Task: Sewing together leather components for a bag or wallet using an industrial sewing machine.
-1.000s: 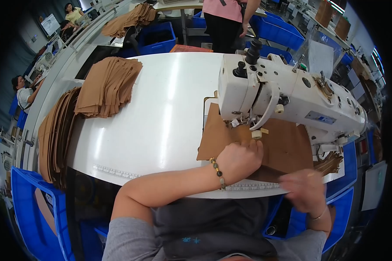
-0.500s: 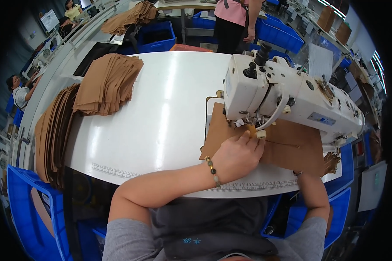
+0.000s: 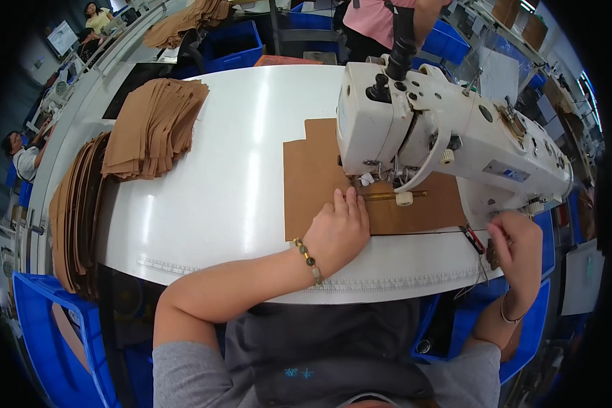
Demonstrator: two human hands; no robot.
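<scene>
My left hand (image 3: 336, 228) lies flat, fingers stretched, on the brown flat panel (image 3: 313, 170), just left of the needle area of the white sewing machine (image 3: 449, 146). The panel rests on the white table and runs under the machine head. A narrow brass-coloured strip (image 3: 415, 194) lies on it below the head. At the table's right side, my right hand (image 3: 519, 245) is raised with curled fingers; what they hold, if anything, is hidden. Beside it is a small red-and-black tool (image 3: 473, 239), probably thread snips, with thin threads hanging below.
Two stacks of brown pieces, a fanned one (image 3: 156, 129) and an upright one (image 3: 75, 211), stand at the left. A ruler strip (image 3: 401, 281) follows the near table edge. Blue bins (image 3: 61, 326) flank me. Across the table stands a person in pink (image 3: 381, 24).
My right hand has come out from under the panel to the table's right edge. The panel has shifted left and lies flatter. My left hand has moved left and flattened; the red-and-black tool now shows.
</scene>
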